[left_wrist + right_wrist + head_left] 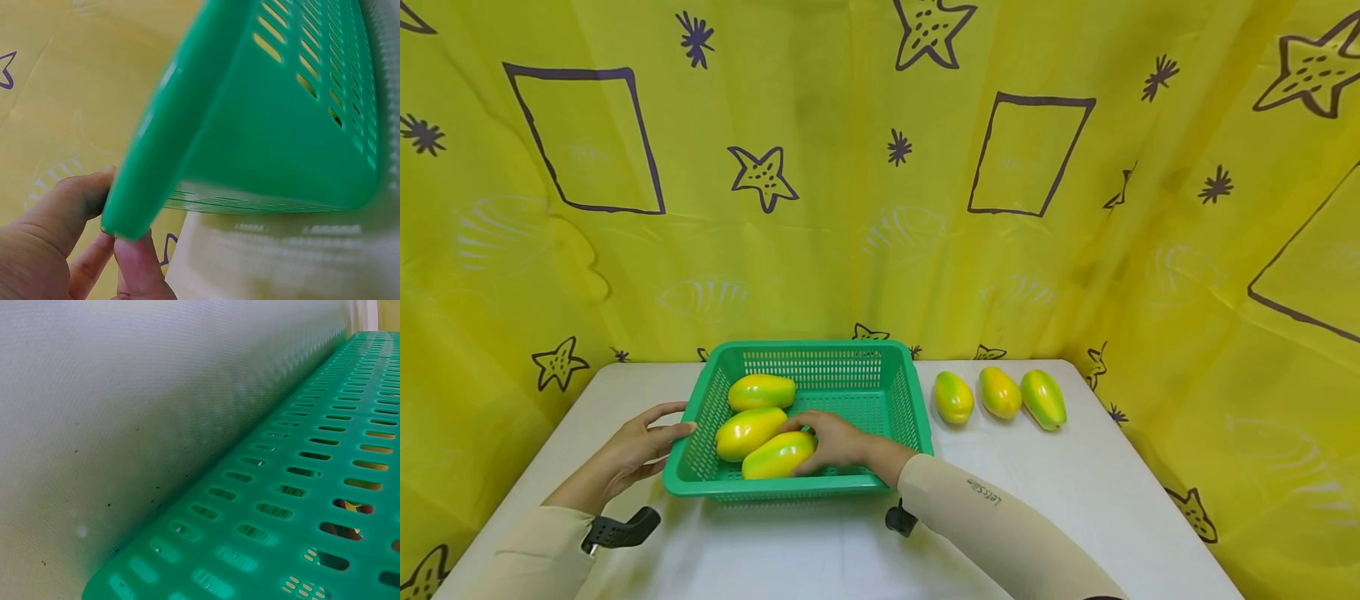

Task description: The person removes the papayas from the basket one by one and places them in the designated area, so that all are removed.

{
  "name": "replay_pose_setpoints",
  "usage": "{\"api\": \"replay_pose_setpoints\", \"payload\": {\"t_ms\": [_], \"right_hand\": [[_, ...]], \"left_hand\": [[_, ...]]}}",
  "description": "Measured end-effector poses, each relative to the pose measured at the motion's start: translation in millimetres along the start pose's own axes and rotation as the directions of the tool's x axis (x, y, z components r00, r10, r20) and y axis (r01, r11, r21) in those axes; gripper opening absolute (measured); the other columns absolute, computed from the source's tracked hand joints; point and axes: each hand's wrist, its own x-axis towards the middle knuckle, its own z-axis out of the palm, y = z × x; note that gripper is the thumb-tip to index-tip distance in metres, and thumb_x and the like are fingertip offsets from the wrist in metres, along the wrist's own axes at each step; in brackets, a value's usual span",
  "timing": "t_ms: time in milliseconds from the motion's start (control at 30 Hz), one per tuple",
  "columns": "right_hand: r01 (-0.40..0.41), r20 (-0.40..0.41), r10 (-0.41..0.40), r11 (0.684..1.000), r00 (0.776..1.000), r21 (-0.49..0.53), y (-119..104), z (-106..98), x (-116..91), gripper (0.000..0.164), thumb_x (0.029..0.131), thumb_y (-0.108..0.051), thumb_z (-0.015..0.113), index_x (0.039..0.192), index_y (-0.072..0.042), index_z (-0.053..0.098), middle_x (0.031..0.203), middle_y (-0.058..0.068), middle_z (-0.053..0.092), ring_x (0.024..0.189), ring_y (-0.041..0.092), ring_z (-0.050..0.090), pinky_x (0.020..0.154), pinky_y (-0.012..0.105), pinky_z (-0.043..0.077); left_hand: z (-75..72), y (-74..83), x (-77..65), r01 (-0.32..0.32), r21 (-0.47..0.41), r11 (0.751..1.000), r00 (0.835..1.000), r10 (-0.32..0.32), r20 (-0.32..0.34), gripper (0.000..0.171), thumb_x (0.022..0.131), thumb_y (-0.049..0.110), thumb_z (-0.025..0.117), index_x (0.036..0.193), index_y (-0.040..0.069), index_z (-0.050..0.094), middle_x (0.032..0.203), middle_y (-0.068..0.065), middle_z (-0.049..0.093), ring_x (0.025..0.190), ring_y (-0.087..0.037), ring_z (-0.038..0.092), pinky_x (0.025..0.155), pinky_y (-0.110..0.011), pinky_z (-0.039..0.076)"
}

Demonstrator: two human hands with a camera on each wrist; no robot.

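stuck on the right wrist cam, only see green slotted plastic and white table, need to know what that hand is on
Observer: From the head view, the right hand rests on the nearest papaya inside the green basket.
Operator: anything else in there
Observer: Two more papayas, so three lie inside.
Operator: where is the other hand
Observer: The left hand touches the basket's left rim, thumb and a fingertip at its corner.
Operator: any fruit outside
Observer: Three papayas on the table, right of the basket.
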Motion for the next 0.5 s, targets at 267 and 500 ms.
{"api": "replay_pose_setpoints", "payload": {"t_ms": [267, 500], "right_hand": [[0.0, 0.01, 0.0, 0.999, 1.0, -0.037, 2.6, 0.8, 0.3, 0.062, 0.077, -0.022, 0.085, 0.134, -0.021, 0.061, 0.137, 0.0, 0.056, 0.125, 0.014, 0.049, 0.104, 0.028, 0.041], [0.012, 0.012, -0.012, 0.999, 1.0, -0.035, 3.1, -0.5, 0.6, 0.062, 0.077, -0.021, 0.085, 0.134, -0.021, 0.061, 0.133, -0.001, 0.057, 0.116, 0.01, 0.051, 0.1, 0.025, 0.042]], "left_hand": [[-0.5, 0.0, -0.1, 0.002, -0.013, 1.0, 1.0, -0.002, 0.004, 0.081, 0.094, 0.042, 0.065, 0.154, 0.006, 0.024, 0.122, -0.011, 0.062, 0.094, -0.012, 0.061, 0.076, -0.03, 0.052], [0.5, 1.5, -1.9, -0.001, -0.012, 1.0, 1.0, 0.001, 0.002, 0.081, 0.094, 0.042, 0.065, 0.154, 0.006, 0.024, 0.121, -0.011, 0.062, 0.093, -0.012, 0.062, 0.077, -0.03, 0.053]]}}
